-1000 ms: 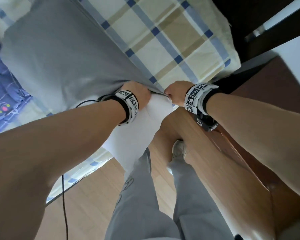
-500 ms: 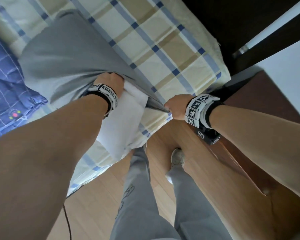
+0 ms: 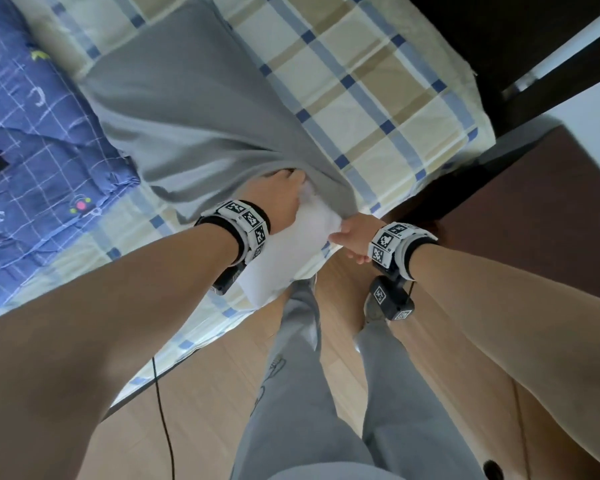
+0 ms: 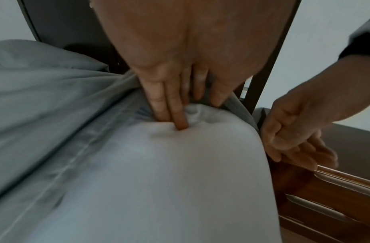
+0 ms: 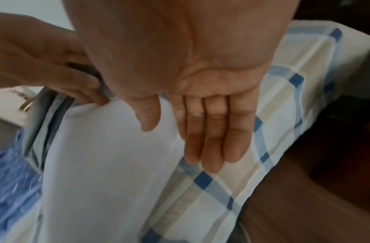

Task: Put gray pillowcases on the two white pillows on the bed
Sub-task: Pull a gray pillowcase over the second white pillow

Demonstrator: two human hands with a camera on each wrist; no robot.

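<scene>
A white pillow (image 3: 291,244) lies at the bed's near edge, its far part inside a gray pillowcase (image 3: 194,109). My left hand (image 3: 278,194) is at the pillowcase mouth. In the left wrist view its straight fingers (image 4: 175,113) press into the pillow (image 4: 180,164) beside the gray hem (image 4: 86,139). My right hand (image 3: 352,237) hangs open at the pillow's right corner and holds nothing. In the right wrist view that hand (image 5: 209,139) has straight fingers beside the pillow (image 5: 101,156). I see no second pillow.
The bed carries a plaid sheet (image 3: 378,81) and a blue quilt (image 3: 21,150) at the left. A brown nightstand (image 3: 534,220) stands to the right of the bed's corner. My legs stand on the wood floor (image 3: 205,393), and a black cable (image 3: 160,410) hangs there.
My right hand has let go of the pillowcase hem and opened. My left hand has pushed further into the opening, and less white pillow shows.
</scene>
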